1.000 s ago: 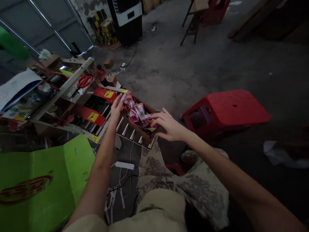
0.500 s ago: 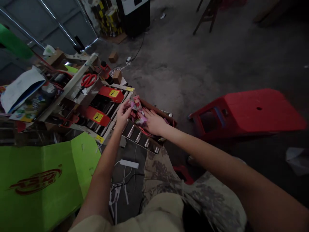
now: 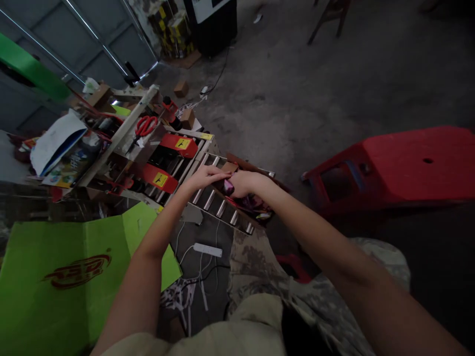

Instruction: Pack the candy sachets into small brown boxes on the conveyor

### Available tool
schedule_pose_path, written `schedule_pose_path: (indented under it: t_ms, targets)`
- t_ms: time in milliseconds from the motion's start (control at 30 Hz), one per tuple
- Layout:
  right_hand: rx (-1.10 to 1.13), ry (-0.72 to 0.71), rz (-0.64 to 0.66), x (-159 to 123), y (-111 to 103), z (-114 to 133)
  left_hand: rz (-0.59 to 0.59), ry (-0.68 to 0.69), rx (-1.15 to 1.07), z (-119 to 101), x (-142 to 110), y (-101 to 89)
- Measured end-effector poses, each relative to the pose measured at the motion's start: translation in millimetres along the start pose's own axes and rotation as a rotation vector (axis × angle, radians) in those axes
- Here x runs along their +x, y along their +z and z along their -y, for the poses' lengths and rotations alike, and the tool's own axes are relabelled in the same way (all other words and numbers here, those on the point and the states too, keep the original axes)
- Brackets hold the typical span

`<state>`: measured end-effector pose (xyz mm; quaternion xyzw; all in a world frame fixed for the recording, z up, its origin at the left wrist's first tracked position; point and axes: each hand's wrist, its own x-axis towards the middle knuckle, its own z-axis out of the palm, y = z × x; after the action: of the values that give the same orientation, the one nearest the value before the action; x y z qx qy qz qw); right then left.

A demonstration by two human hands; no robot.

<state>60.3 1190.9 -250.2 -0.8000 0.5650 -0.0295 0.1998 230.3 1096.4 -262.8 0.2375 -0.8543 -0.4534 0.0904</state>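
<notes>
Dim concrete floor (image 3: 282,99) stretches beyond the mid-frame rollers (image 3: 210,199), where packets (image 3: 228,187) already lie in an unclosed box (image 3: 239,161), the left hand (image 3: 208,178) over its end, fingers straight, the right hand (image 3: 248,184) bent at them, its grasp impossible to tell.

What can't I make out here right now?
All in the head view:
Packets in the box: right hand covers some, so no count.
Whether that hand grips anything: its own back hides this.
Red stool: right edge cuts it off.
Black appliance: top edge cuts it off.
Yellow labels' print: too small.
</notes>
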Motion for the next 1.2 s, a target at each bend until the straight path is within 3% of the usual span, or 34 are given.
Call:
schedule_pose_path:
  t_ms: [100,167,233,333,467,567,633,833,900,1000,1067,1133,1200]
  targets:
    - [-0.042,0.018,0.002,-30.2,-18.1,1.3,0.018,-0.03,-0.004,1.6,1.8,5.5]
    - [-0.005,-0.027,-0.15,-64.9,-22.5,-1.4,0.045,-0.008,-0.023,0.9,4.3,5.4]
    - [0.089,-0.064,-0.308,-101.6,-16.0,-5.3,0.093,0.018,-0.03,-2.2,7.5,1.8]
    - [0.156,-0.038,-0.39,-134.8,10.8,-5.2,0.181,0.046,0.016,-11.0,11.2,-6.1]
    - [0.044,0.094,-0.358,-115.7,44.6,7.6,0.192,0.084,0.18,-28.7,6.3,-2.1]
    - [-0.021,0.156,-0.29,-85.0,55.3,13.2,0.036,0.052,0.324,-41.5,-6.3,19.0]
    - [-0.063,0.176,-0.33,-73.2,58.7,14.4,-0.088,0.02,0.399,-47.1,-14.4,36.3]
    - [-0.072,0.067,-0.473,-74.8,68.3,4.3,-0.326,-0.13,0.642,-49.8,-8.5,64.7]
    - [0.084,0.016,-0.547,-74.1,76.6,-8.3,-0.37,-0.124,0.682,-47.9,0.6,68.6]
    - [0.632,0.006,-0.644,-67.8,89.7,-28.4,-0.41,-0.174,0.812,-40.4,14.6,76.7]
    - [0.958,0.039,-0.628,-67.8,91.9,-35.2,-0.46,-0.273,0.943,-33.8,22.0,84.6]
    - [1.032,0.028,-0.606,-74.9,85.2,-35.1,-0.505,-0.334,1.031,-28.6,26.5,93.0]
    - [0.866,-0.039,-0.682,-85.3,70.1,-30.9,-0.512,-0.344,1.062,-25.5,28.4,99.9]
